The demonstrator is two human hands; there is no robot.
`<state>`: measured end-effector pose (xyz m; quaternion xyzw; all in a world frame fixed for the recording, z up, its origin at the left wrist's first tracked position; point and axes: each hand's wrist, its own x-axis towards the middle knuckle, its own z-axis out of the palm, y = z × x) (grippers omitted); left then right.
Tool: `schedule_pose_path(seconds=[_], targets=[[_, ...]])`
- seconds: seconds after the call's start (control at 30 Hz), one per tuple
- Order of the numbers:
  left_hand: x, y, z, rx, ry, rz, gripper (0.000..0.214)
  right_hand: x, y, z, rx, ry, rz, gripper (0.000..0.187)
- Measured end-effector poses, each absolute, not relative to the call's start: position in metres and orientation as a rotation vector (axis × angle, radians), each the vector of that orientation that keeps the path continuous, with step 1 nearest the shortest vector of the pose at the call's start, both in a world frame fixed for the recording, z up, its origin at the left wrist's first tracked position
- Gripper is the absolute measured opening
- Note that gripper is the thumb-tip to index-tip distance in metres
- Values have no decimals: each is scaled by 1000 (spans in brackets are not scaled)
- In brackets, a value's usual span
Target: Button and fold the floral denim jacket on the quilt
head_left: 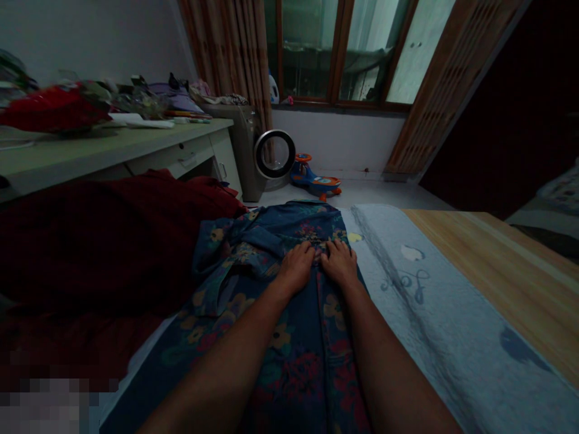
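A dark blue denim garment with a floral print (280,355) is spread on the bed, one sleeve (212,289) bent across its left side. My left hand (296,265) lies on its upper middle, fingers slightly curved and resting on the cloth. Close beside it, my right hand (340,262) touches the garment near its right edge, fingers apart. Between the two hands the fabric is a little bunched. A seam runs from there down toward me, between my forearms.
A dark red cloth heap (99,247) lies left of the garment. Beneath is a pale blue blanket (452,325), with a wooden board (511,259) at right. Beyond stand a cluttered desk (181,140), a washing machine (244,144) with its door open, and a ride-on toy (316,179).
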<state>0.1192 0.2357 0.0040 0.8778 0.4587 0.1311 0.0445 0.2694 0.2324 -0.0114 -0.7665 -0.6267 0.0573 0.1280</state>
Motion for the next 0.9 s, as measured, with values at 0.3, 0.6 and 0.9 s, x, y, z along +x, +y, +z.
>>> schedule_pose_path(seconds=[0.3, 0.6, 0.9], targets=[[127, 233, -1, 2682, 1254, 449, 28, 279, 233, -21, -2199, -1827, 167, 53], [130, 225, -5, 2665, 1361, 418, 32, 281, 237, -19, -2173, -1786, 164, 48], [129, 225, -3, 2656, 1349, 357, 36, 282, 231, -18, -2233, -1861, 32, 51]])
